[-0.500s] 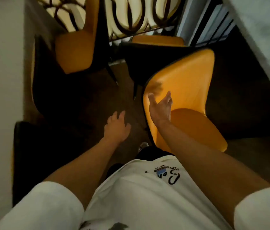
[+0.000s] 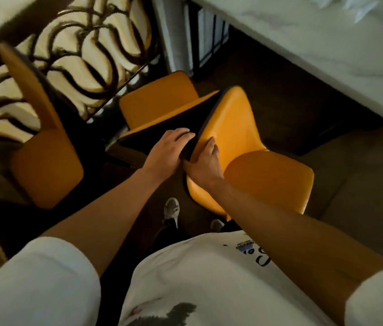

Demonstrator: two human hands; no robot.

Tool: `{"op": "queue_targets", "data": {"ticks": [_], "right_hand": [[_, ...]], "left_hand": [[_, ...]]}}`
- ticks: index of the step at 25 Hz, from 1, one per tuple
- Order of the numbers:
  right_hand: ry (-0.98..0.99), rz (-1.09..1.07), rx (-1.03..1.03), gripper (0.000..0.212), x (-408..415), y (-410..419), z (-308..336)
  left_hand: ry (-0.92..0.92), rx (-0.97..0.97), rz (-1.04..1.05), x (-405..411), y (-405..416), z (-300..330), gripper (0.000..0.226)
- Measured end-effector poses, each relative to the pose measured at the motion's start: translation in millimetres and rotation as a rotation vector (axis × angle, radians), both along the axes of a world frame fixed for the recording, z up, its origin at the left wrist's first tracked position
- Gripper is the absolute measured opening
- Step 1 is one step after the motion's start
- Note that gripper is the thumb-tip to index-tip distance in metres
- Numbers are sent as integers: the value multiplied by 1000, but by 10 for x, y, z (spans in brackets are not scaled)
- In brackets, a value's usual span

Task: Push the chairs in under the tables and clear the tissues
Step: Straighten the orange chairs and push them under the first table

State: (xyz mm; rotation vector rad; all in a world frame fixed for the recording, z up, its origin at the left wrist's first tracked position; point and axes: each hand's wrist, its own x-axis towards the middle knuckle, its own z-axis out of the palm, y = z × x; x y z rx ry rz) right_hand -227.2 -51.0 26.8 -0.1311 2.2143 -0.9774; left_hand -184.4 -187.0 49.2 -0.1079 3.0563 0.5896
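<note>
Both hands grip the orange padded chair's backrest [image 2: 228, 123], left hand [image 2: 169, 149] behind, right hand [image 2: 205, 163] in front; the white marble table [image 2: 315, 55] lies beyond its seat.

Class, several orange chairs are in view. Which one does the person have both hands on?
The chair nearest the marble table: the right chair. The left hand and right hand grip its backrest edge; the middle chair and left chair stand untouched.
</note>
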Motion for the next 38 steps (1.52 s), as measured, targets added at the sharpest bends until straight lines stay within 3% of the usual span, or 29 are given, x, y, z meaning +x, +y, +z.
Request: {"op": "queue_targets", "data": {"ticks": [3, 7, 10, 14, 19, 25, 31, 38], "right_hand": [[25, -145, 34, 122, 88, -242, 19], [106, -422, 53, 106, 128, -525, 73], [25, -633, 131, 103, 91, -601, 54], [-4, -577, 179, 90, 71, -619, 97], [-80, -506, 146, 85, 54, -515, 100], [-95, -387, 183, 74, 364, -315, 137], [-79, -264, 233, 42, 732, 87, 230], [-65, -68, 222, 42, 971, 483, 200]], "left_hand": [[1, -84, -311, -380, -247, -51, 65], [153, -203, -733, -837, -374, -139, 56], [93, -442, -922, -1217, -330, -178, 74], [13, -707, -956, -1570, -96, -80, 71], [27, -750, -1020, -1620, -74, -84, 48], [46, -653, -981, -1188, -57, -99, 34], [26, -576, -999, -820, 79, -33, 25], [-21, -627, -863, -338, 128, -17, 23]]}}
